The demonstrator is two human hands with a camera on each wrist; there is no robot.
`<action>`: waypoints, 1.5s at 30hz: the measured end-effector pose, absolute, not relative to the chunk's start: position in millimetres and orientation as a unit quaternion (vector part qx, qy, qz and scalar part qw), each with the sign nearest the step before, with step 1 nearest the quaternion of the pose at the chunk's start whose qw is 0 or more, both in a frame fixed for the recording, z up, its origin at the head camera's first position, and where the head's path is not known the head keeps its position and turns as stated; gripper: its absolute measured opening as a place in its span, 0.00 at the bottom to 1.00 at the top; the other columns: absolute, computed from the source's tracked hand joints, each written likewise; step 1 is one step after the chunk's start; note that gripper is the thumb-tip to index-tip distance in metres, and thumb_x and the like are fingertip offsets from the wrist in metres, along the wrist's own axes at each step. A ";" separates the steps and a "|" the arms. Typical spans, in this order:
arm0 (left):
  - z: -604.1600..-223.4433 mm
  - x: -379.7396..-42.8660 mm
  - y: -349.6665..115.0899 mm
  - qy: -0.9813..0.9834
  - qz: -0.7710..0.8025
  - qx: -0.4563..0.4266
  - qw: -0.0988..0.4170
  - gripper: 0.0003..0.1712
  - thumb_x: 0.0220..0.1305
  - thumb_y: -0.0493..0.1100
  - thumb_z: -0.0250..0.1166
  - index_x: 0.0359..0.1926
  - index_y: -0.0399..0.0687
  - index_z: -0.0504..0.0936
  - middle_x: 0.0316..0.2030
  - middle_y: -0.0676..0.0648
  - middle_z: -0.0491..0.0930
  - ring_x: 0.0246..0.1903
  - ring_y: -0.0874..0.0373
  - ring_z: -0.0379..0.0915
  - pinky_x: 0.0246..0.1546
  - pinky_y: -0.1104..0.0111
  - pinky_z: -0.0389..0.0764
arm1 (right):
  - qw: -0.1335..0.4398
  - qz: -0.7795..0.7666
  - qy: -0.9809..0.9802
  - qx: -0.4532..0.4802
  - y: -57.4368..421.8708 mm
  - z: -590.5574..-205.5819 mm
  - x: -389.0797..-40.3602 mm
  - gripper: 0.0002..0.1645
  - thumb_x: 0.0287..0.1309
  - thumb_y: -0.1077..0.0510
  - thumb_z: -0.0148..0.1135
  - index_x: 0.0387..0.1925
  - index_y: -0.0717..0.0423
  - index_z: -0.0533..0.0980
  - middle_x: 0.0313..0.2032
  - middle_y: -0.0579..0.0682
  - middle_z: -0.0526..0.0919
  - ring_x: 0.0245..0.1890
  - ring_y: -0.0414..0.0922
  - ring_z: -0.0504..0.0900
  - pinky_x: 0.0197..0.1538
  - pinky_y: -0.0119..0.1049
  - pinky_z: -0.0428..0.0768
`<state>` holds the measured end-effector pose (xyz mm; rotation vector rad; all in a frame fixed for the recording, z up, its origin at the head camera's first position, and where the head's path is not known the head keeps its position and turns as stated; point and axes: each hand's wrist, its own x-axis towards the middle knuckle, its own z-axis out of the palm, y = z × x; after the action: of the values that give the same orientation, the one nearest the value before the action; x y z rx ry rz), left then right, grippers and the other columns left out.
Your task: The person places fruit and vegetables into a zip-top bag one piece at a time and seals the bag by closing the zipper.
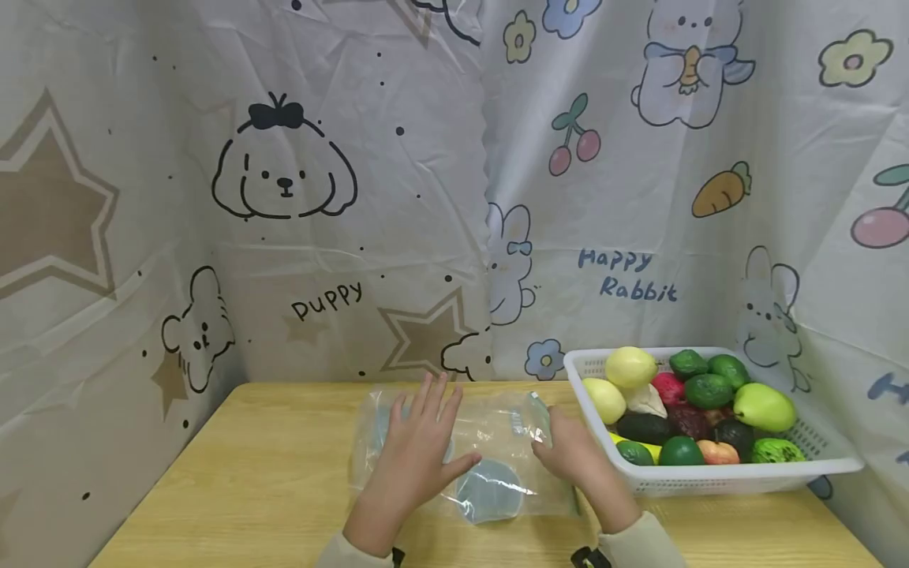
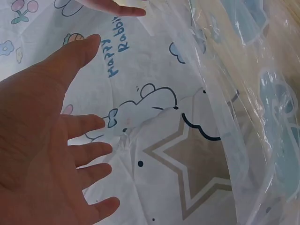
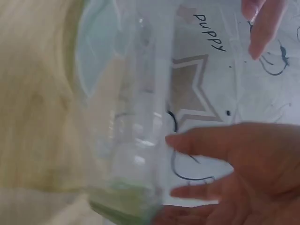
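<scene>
A clear plastic zip bag (image 1: 547, 493) with pale blue printed patches lies on the wooden table, its zip edge toward the right. Over its left half my left hand (image 1: 415, 454) is spread, fingers straight and thumb out; the left wrist view shows the palm and separated fingers of this hand (image 2: 51, 136), with the bag (image 2: 234, 140) off to the side. At the zip edge is my right hand (image 1: 571, 450). In the right wrist view, the thumb and fingers of that hand (image 3: 248, 168) are apart, their tips right at the bag's edge (image 3: 145, 126).
A white plastic basket (image 1: 738, 476) stands on the right of the table (image 1: 234, 473), close beside my right forearm. Several fruits and vegetables fill it, among them a green pear (image 1: 764, 407) and a yellow fruit (image 1: 630, 368). A printed curtain (image 1: 419, 237) hangs behind the table.
</scene>
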<state>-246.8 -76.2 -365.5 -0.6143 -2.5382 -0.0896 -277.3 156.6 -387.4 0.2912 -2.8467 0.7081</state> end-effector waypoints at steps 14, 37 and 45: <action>-362.6 -240.3 -64.3 -0.921 -0.195 -0.267 0.207 0.42 0.60 0.64 0.57 0.68 0.47 0.61 0.65 0.40 0.68 0.61 0.45 0.64 0.58 0.45 0.73 | -0.014 0.658 -0.750 0.063 139.4 -375.7 -283.3 0.30 0.59 0.65 0.50 0.61 0.73 0.56 0.55 0.69 0.75 0.43 0.48 0.81 0.43 0.35 0.84; -312.4 -251.1 -36.1 -0.870 -0.386 -0.124 0.279 0.13 0.58 0.27 0.50 0.45 0.40 0.66 0.16 0.43 0.74 0.05 0.67 0.47 0.05 0.80 0.51 | 0.290 0.266 -0.886 0.246 111.6 -343.1 -263.2 0.24 0.53 0.58 0.64 0.53 0.58 0.74 0.60 0.65 0.69 0.61 0.61 0.62 0.59 0.65 0.69; -317.3 -250.8 -33.0 -0.907 -0.305 -0.110 0.269 0.14 0.58 0.25 0.51 0.31 0.32 0.83 0.65 0.27 0.62 0.55 0.32 0.67 0.30 0.61 0.88 | 0.124 0.380 -0.892 0.213 117.2 -354.1 -264.9 0.41 0.49 0.61 0.64 0.63 0.72 0.59 0.69 0.70 0.52 0.56 0.65 0.70 0.50 0.56 0.81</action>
<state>-250.8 -33.0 -317.3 -0.2960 -2.4460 -0.8230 -264.9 117.2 -354.1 0.6196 -2.5997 1.1088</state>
